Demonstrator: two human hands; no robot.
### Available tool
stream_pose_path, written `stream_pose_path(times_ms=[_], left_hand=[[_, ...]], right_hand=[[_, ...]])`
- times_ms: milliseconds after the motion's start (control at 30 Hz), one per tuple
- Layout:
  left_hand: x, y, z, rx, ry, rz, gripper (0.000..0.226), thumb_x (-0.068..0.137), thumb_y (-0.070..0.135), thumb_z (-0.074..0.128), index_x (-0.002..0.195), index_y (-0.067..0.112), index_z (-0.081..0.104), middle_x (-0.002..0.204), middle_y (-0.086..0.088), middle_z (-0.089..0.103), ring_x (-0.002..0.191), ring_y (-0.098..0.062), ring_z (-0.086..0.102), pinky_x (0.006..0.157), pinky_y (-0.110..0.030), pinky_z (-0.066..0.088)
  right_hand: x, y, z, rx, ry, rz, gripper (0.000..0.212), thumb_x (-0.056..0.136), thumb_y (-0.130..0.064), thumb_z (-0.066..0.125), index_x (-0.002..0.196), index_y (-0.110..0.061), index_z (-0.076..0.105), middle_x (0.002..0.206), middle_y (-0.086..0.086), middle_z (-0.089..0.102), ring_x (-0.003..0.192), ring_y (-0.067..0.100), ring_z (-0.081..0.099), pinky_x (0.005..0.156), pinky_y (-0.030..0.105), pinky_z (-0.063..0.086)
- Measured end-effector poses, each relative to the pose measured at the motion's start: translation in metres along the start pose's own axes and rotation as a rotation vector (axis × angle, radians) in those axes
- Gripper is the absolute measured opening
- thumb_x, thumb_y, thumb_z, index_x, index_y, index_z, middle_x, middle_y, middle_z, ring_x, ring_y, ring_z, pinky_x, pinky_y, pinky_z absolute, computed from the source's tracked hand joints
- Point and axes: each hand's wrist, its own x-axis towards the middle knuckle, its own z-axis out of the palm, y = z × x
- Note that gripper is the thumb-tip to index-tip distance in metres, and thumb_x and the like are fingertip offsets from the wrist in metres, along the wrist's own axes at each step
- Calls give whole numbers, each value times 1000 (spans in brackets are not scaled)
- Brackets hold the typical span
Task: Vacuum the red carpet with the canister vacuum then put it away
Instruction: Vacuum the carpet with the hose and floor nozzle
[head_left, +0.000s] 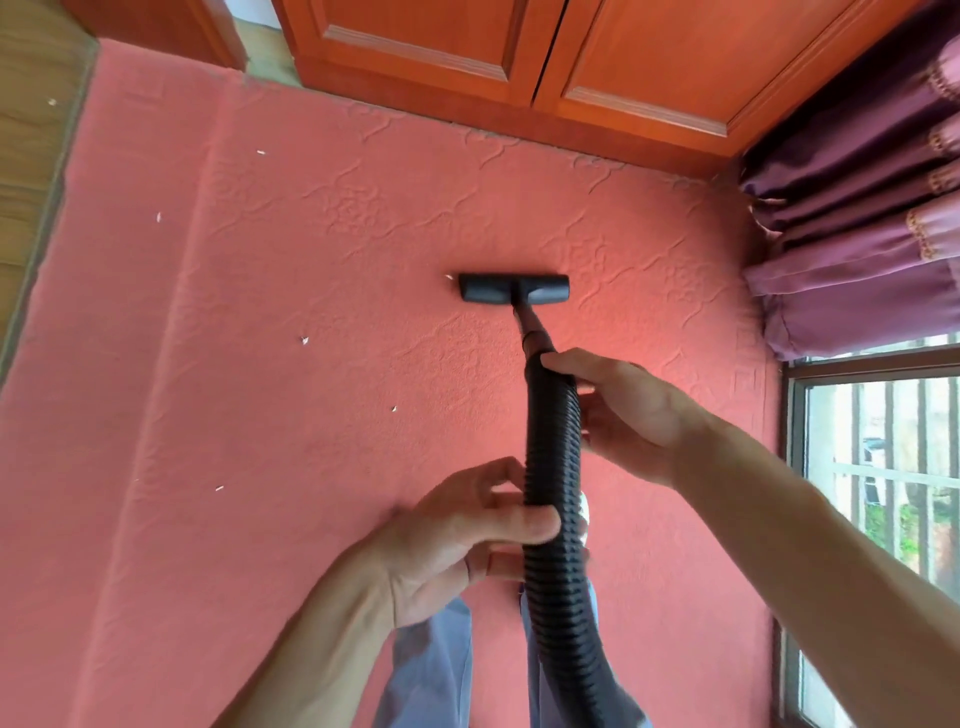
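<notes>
On the carpet (311, 249), near its middle, the nozzle (513, 288) lies flat to suck up scraps (304, 340) scattered left. The right hand (618, 410), farther along the hose (553, 457), likely steers; the left hand (457, 540), nearer, supports. Each grip wraps round the hose.

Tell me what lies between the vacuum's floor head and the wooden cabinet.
Only bare, embossed red carpet lies between the floor head and the cabinet, as the head view shows.
</notes>
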Motion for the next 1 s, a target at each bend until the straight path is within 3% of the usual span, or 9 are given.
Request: stream_pose_path(times_ms=[100,167,267,400,500,633,767,900,1000], left_hand=[[-10,-3,4,67,-94,-20,44,72,9,79,110,6,58,100,-11,70,91,-27,70,76,-30,56],[-12,-5,3,52,-76,18,38,73,11,77,107,7,61,102,-14,68,94,-32,68,75,-31,57],[-11,-11,-3,5,90,64,48,73,18,77,115,2,60,105,-18,67,103,-37,64,77,-33,58],[-5,-27,2,-34,353,127,49,85,24,74,120,-8,62,117,-27,67,104,-33,65,99,-46,49],[-2,-42,14,-154,445,181,50,81,26,72,119,-5,64,116,-24,69,97,-28,66,98,-47,46],[-14,-53,20,-203,260,236,39,74,25,83,106,7,69,103,-14,71,94,-26,69,85,-35,56],[-35,-57,25,-175,91,236,56,60,34,92,106,9,70,99,-13,71,87,-26,71,78,-31,58],[-50,-64,25,-180,214,235,53,71,28,82,115,3,63,102,-15,70,88,-26,69,77,-31,57],[-53,-76,22,-238,403,254,48,77,28,78,115,-1,68,107,-17,72,92,-26,68,92,-41,50]], right_hand=[[-19,8,13,13,-26,39,26,91,-28,63,99,-3,66,77,5,61,59,14,61,57,28,51],[-17,11,19,45,-16,54,28,90,-30,64,101,-4,66,78,5,61,61,15,60,60,29,51],[-2,15,24,107,42,36,27,91,-29,64,100,-4,64,80,7,60,66,17,59,66,31,51],[20,21,34,99,164,45,28,91,-28,65,103,-3,62,77,8,57,69,19,52,75,33,46],[21,22,36,61,226,43,32,89,-29,69,105,-3,61,76,9,55,69,20,50,75,36,44],[1,17,34,-12,153,-14,30,88,-30,67,103,-4,61,77,8,55,72,21,51,74,37,45],[-25,25,29,-89,38,17,28,87,-34,66,100,-9,63,78,6,54,61,15,50,62,30,46],[-23,40,35,-57,42,29,30,87,-33,67,101,-7,63,73,5,57,61,15,54,61,29,49],[-3,51,49,-66,97,21,33,87,-33,69,103,-5,63,79,7,58,69,19,55,64,30,49]])
